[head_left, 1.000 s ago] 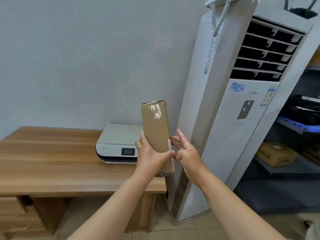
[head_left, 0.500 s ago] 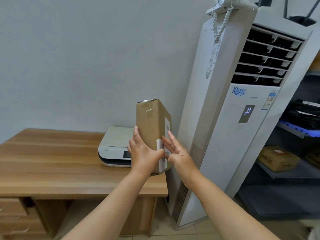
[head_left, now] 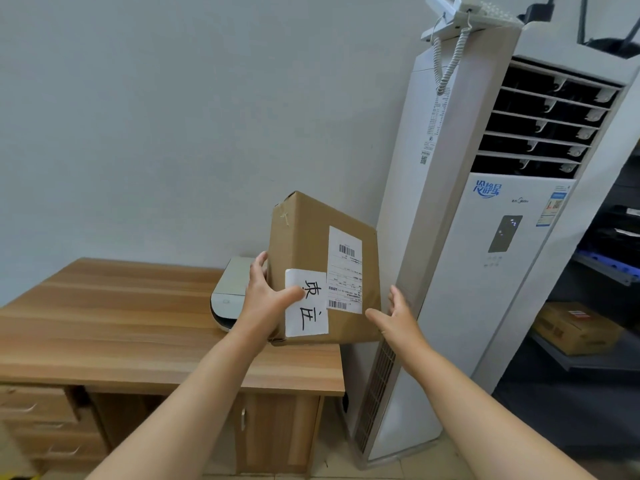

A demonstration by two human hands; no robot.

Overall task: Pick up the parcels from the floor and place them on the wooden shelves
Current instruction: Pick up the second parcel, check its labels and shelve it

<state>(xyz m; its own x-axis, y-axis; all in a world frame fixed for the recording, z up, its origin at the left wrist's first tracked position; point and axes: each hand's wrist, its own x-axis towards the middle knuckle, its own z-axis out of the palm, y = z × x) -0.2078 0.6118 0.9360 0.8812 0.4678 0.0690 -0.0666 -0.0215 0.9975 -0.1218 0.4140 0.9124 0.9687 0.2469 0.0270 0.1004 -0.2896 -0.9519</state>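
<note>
A brown cardboard parcel (head_left: 311, 244) hangs tilted in the air above the right end of the wooden desk (head_left: 121, 323). Its wide face is turned toward me and carries a printed shipping label and a white handwritten sticker. My left hand (head_left: 263, 299) grips its left edge, thumb pressed on the sticker and fingers along the side. At the lower right corner my right hand (head_left: 398, 320) is spread wide. Its thumb lies by the front face and its straight fingers stand beside the right edge.
A white printer (head_left: 230, 289) sits on the desk behind the parcel. A tall white air conditioner (head_left: 485, 271) stands right of the desk with a corded phone (head_left: 460, 15) on top. At far right a dark metal rack (head_left: 554, 355) holds another cardboard box (head_left: 575, 327).
The parcel has turned from its narrow side to its wide labelled face. My right hand has slid from the near edge out to the lower right corner and spread.
</note>
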